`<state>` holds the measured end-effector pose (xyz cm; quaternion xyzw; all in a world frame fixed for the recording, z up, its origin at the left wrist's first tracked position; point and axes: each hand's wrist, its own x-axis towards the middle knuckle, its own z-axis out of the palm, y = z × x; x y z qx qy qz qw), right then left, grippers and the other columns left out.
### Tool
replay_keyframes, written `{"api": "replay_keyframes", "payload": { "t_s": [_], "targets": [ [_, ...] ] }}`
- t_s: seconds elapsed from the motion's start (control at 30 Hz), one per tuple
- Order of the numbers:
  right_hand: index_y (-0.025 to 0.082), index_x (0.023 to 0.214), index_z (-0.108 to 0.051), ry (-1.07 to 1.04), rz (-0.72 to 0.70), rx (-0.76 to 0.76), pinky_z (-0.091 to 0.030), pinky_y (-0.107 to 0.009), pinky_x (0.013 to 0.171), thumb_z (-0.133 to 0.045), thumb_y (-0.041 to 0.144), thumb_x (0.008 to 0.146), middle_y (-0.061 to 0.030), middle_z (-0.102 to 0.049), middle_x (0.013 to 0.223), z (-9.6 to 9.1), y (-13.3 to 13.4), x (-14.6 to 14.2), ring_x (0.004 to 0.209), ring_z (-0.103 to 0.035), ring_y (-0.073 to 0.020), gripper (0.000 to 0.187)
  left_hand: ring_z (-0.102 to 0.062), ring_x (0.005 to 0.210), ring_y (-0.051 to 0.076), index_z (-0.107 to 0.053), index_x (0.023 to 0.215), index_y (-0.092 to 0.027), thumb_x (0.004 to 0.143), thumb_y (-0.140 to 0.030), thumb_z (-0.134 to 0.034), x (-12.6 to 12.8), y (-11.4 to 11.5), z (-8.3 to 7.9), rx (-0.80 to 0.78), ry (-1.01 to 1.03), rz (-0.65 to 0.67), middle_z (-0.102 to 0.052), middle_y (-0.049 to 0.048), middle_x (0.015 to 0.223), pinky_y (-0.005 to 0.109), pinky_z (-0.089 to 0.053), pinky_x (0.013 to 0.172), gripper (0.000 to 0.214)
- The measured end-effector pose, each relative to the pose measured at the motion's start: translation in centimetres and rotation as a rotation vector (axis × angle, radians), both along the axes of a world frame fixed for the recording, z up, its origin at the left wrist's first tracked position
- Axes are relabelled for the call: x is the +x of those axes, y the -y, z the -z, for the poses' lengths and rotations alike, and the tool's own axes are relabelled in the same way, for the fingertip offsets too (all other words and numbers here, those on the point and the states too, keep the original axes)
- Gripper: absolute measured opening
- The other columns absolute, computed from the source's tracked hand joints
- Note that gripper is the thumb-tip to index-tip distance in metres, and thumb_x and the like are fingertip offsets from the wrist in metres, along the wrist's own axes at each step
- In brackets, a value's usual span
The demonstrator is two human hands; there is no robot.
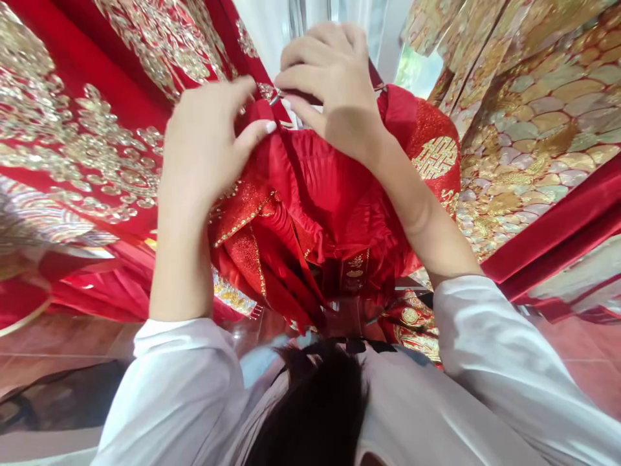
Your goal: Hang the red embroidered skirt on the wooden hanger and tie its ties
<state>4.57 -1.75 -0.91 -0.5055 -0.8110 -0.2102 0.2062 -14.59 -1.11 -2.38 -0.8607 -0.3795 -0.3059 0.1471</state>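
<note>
A red satin garment (334, 207) with gold trim hangs in front of me, bunched at its top edge. My left hand (206, 142) pinches the red fabric at that edge between thumb and fingers. My right hand (332, 84) is curled over the same spot, its fingertips on a small metal clip or hanger hook (275, 98). The two hands almost touch. White sleeves cover both forearms from the elbow down.
Red robes with gold and silver embroidery (82, 142) hang on the left. A gold scale-patterned garment with red trim (538, 123) hangs on the right. A window (388, 32) shows behind. A reddish tiled floor (58, 336) lies below.
</note>
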Motion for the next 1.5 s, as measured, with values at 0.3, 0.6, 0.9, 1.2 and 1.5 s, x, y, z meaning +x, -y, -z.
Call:
{"api": "replay_keyframes", "payload": {
  "t_s": [0.3, 0.6, 0.9, 1.2, 1.5],
  "targets": [
    [0.019, 0.086, -0.058, -0.146, 0.051, 0.113, -0.020, -0.059, 0.108, -0.058, 0.036, 0.091, 0.0009, -0.054, 0.112, 0.5, -0.9, -2.1, 0.124, -0.038, -0.0269, 0.017, -0.019, 0.054, 0.005, -0.029, 0.053, -0.016, 0.093, -0.034, -0.054, -0.1, -6.1, 2.7, 0.045, 0.394, 0.152, -0.022, -0.0038, 0.058, 0.020, -0.028, 0.053, 0.050],
    [0.018, 0.082, -0.056, -0.174, 0.075, 0.101, -0.023, -0.060, 0.106, -0.059, 0.033, 0.091, -0.0016, -0.055, 0.111, 0.4, -1.3, -2.6, 0.122, -0.037, -0.0272, 0.019, -0.049, 0.064, 0.008, -0.055, 0.067, -0.014, 0.092, -0.045, -0.051, -0.2, -6.0, 2.2, 0.203, 0.537, 0.157, -0.049, -0.0025, 0.065, 0.022, -0.042, 0.065, 0.040],
    [0.017, 0.072, -0.052, -0.170, 0.068, 0.162, -0.023, -0.055, 0.108, -0.061, 0.023, 0.087, -0.0032, -0.058, 0.106, 1.1, -1.6, -2.8, 0.121, -0.040, -0.0267, 0.018, -0.057, 0.112, 0.021, -0.053, 0.127, -0.016, 0.087, -0.072, -0.029, -2.5, -6.2, 7.2, -0.126, 0.404, 0.257, -0.061, 0.0087, 0.124, 0.036, -0.040, 0.102, 0.073],
    [0.023, 0.100, -0.063, -0.216, -0.149, 0.368, -0.035, -0.035, 0.104, -0.049, 0.026, 0.092, 0.0025, -0.062, 0.115, 4.4, 1.2, -0.4, 0.117, -0.048, -0.0152, 0.016, -0.043, 0.129, 0.027, -0.050, 0.120, -0.026, 0.083, -0.051, -0.056, -1.1, -2.5, 10.4, 0.118, 0.575, -0.055, -0.054, 0.0096, 0.128, 0.046, -0.032, 0.108, 0.046],
    [0.018, 0.060, -0.047, -0.576, 0.217, 0.494, -0.034, -0.030, 0.059, -0.056, 0.018, 0.082, 0.0012, -0.054, 0.053, 25.2, 13.5, -0.8, 0.053, -0.047, -0.0126, 0.024, -0.057, 0.066, 0.018, -0.053, 0.077, -0.019, 0.078, -0.045, -0.058, -1.0, 7.1, 25.6, -0.124, 0.636, -0.161, -0.058, 0.0048, 0.071, 0.031, -0.044, 0.065, 0.027]
  ]
}}
